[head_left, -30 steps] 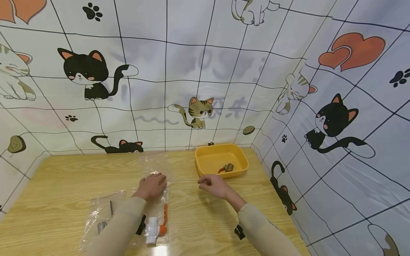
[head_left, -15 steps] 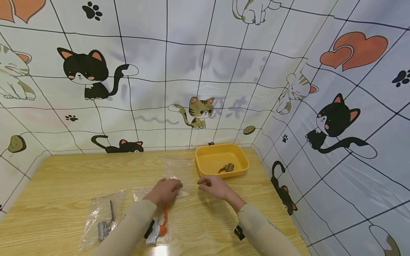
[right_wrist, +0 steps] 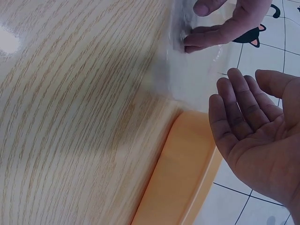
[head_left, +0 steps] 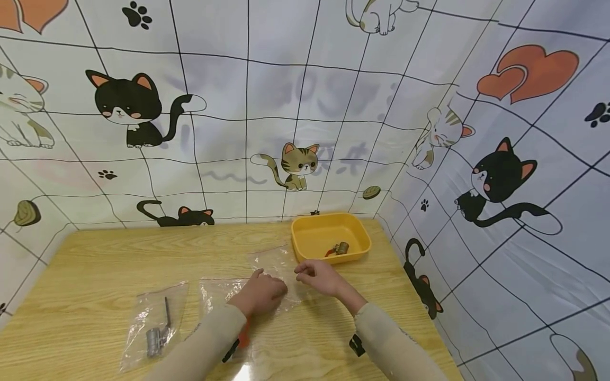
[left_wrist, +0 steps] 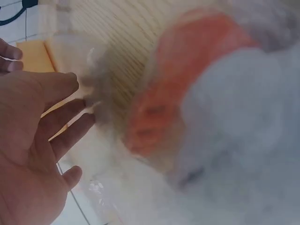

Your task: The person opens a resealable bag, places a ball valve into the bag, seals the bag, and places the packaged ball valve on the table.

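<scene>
Clear plastic bag (head_left: 270, 259), on the wooden table (head_left: 109, 264) just beside the yellow tray (head_left: 312, 241)! Your left hand (head_left: 260, 292) had fingertips on it, thumb apart: pressed, not pinched, probably because thin film lay too flat to grasp. Your right hand (head_left: 321, 278) hung by the tray, fingers loose, clamped on nothing, likely leaving room. Smallest, a metal fitting (head_left: 342, 247) sat inside the tray, perhaps so it couldn't roll.

Tray (head_left: 329, 235) yellow; table (head_left: 90, 280) tan, wood-grained; backdrop (head_left: 271, 95) white, cat-printed.
</scene>
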